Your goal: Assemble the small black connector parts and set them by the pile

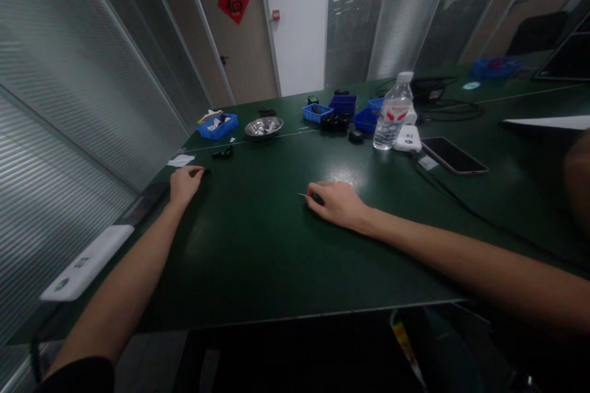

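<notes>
On the left of the dark green table (258,227), my left hand (184,186) is closed in a pinch on a small dark piece (207,171). A white paper slip (181,160) lies just beyond it, and a small black part (223,152) lies farther right. My right hand (338,204) rests on the tabletop near the middle, its fingers curled round a small tool with a thin pale shaft (302,194). The shaft points left; most of the tool is hidden in the hand.
Beyond the hands stand a metal bowl (264,127), a blue tray (217,126) and more blue bins (343,103). A water bottle (394,112), a white device (408,139) and a phone (454,155) lie to the right, with a black cable (474,212). Another white device (87,263) lies at left.
</notes>
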`<state>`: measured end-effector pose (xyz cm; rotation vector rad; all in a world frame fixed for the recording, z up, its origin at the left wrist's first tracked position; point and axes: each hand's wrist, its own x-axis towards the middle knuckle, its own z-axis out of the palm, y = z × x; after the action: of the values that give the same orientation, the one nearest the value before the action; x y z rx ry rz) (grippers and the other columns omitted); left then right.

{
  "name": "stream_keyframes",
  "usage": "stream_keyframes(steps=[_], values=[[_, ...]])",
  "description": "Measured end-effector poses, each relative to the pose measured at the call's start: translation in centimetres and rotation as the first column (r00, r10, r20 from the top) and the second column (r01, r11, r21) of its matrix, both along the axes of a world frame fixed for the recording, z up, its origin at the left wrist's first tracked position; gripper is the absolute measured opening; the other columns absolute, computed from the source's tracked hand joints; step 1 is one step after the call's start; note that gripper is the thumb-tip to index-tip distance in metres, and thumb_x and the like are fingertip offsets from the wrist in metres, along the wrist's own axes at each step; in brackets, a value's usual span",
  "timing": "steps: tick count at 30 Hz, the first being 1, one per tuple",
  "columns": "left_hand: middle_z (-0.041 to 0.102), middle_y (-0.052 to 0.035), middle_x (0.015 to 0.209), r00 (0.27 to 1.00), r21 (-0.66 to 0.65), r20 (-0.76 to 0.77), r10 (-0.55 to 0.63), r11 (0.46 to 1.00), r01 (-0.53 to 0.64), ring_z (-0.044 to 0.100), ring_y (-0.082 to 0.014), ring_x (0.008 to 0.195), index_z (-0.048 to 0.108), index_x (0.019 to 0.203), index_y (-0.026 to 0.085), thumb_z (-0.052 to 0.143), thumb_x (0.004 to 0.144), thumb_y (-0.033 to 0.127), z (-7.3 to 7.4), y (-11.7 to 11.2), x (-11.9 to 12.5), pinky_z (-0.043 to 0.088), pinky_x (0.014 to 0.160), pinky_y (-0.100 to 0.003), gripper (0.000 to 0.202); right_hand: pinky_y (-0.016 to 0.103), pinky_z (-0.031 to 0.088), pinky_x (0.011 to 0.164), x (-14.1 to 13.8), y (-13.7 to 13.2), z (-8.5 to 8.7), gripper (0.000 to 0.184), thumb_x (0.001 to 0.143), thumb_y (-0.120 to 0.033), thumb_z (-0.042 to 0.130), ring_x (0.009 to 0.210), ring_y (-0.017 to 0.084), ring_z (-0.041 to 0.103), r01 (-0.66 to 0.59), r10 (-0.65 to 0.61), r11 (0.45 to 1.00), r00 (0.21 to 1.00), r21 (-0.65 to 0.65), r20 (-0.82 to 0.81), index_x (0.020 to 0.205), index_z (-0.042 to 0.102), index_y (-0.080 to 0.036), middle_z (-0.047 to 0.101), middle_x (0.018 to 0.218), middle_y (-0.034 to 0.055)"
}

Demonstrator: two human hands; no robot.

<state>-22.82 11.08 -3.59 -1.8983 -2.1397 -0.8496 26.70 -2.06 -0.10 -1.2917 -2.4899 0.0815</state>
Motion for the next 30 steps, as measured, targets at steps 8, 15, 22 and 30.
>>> stream_keyframes(steps=[8,15,22,30], values=[[0.079,-0.0085,0.104,0.994,-0.039,0.091,0.063,0.997,-0.059,0.073,-0.0263,0.098,0.080,0.111,0.019,0.064,0.087,0.034,0.4,-0.2,-0.1,0.053,0.095,-0.034,0.032,0.028,0.030,0.061,0.0,0.1,-0.1,0.029,0.102,-0.042,0.046,0.071,0.015,0.058,-0.009,0.009,1.000,1.000,0.000,-0.008,0.107,0.066,-0.023,0.072,0.096,0.0046],[0.079,-0.0094,0.101,0.991,-0.052,0.108,0.079,0.996,-0.073,0.072,-0.0266,0.093,0.079,0.112,0.017,0.062,0.087,0.031,0.7,-0.4,0.3,0.054,0.092,-0.035,0.033,0.029,0.031,0.061,-0.1,0.0,0.3,0.029,0.103,-0.042,0.045,0.072,0.016,0.060,-0.010,0.010,1.000,1.000,-0.021,-0.001,0.107,0.065,-0.022,0.072,0.095,0.0050],[0.071,-0.0148,0.120,0.995,0.031,-0.098,0.027,0.999,-0.024,0.063,-0.0313,0.115,0.076,0.113,0.014,0.050,0.087,0.019,0.8,-1.1,1.9,0.045,0.107,-0.040,0.038,0.028,0.031,0.061,0.0,0.0,0.1,0.028,0.103,-0.042,0.045,0.072,0.016,0.060,-0.006,0.007,1.000,1.000,-0.008,0.005,0.106,0.065,-0.022,0.072,0.095,0.0048],[0.070,-0.0182,0.114,0.945,-0.039,-0.326,-0.032,0.999,0.021,0.064,-0.0344,0.108,0.076,0.113,0.012,0.047,0.091,0.026,0.8,-1.3,2.9,0.051,0.097,-0.043,0.039,0.028,0.030,0.061,0.0,0.1,0.1,0.027,0.102,-0.042,0.045,0.072,0.016,0.060,-0.009,0.009,1.000,1.000,-0.001,0.001,0.105,0.065,-0.023,0.072,0.095,0.0037]])
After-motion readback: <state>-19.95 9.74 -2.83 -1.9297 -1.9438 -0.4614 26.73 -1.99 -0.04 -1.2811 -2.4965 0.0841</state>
